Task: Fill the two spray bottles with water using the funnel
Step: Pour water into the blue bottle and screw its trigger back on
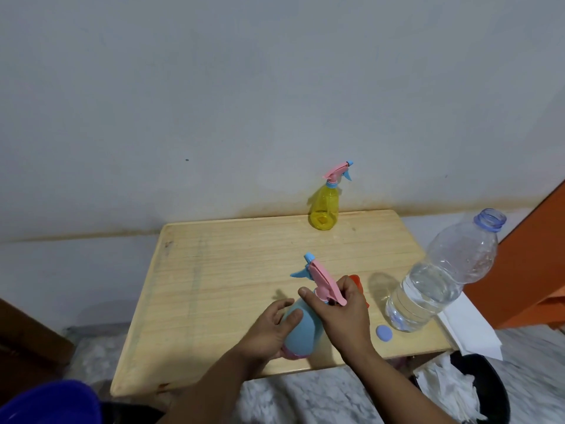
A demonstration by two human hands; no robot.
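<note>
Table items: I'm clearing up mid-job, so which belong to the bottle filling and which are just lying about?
Job: blue spray bottle, yellow spray bottle, orange funnel, water bottle, its blue cap.
Lying about: white paper, black bin, blue bowl.

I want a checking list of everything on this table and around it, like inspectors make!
Surface: pale wooden table, bare in the middle.
Job's things: blue spray bottle held; yellow spray bottle upright at the back; orange funnel mostly hidden; open clear water bottle, partly full.
Clutter: round blue cap; white paper.
Grippers: left hand on the bottle's body; right hand at its pink trigger head.
Cables: nothing seen.
Surroundings: grey wall; black bin.
</note>
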